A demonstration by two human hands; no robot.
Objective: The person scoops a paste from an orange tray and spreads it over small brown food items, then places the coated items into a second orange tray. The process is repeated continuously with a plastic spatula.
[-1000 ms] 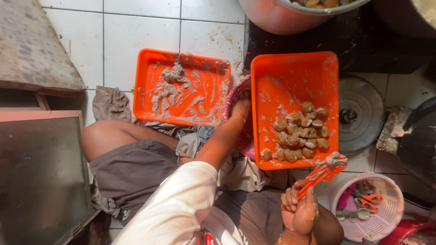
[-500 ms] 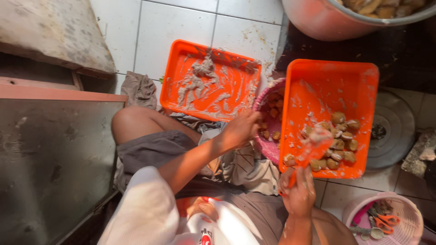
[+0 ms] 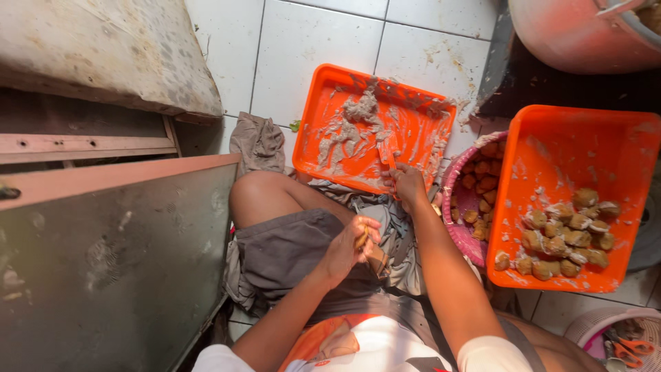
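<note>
Your left hand (image 3: 351,246) is raised over your lap, fingers curled shut around a small piece, forearm angled up from lower left. Your right hand (image 3: 407,186) reaches forward on an extended arm, fingers closed on a thin tool. Your bare knee is bent beneath both.

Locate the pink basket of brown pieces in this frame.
In the head view, right of centre: the pink basket sits on the floor between the two orange trays, partly under the right orange tray.
</note>
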